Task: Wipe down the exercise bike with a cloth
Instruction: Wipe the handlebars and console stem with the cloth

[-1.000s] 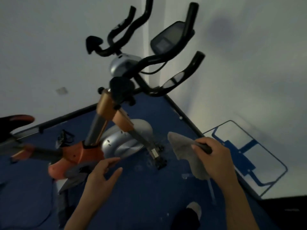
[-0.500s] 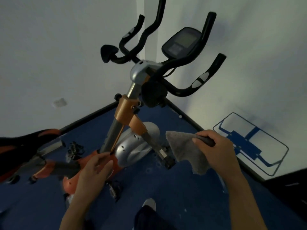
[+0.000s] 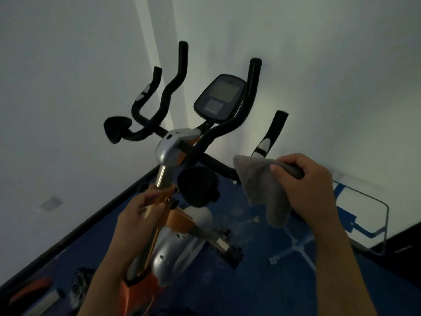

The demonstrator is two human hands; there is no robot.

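Left hand (image 3: 139,215) now clamps the bike (image 3: 173,153) post, steadying it; right hand (image 3: 312,188), raised, pinches the cloth (image 3: 262,188), ready for the handlebars (image 3: 218,131).

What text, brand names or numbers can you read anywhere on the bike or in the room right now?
None is readable.
Dark oval console with grey screen: screen blank, panel below it blurred.
Silver handlebar stem cap: a small mark, too small to read.
Grey plate on the white wall: blurred.
Grey cloth in the right hand: no label visible.
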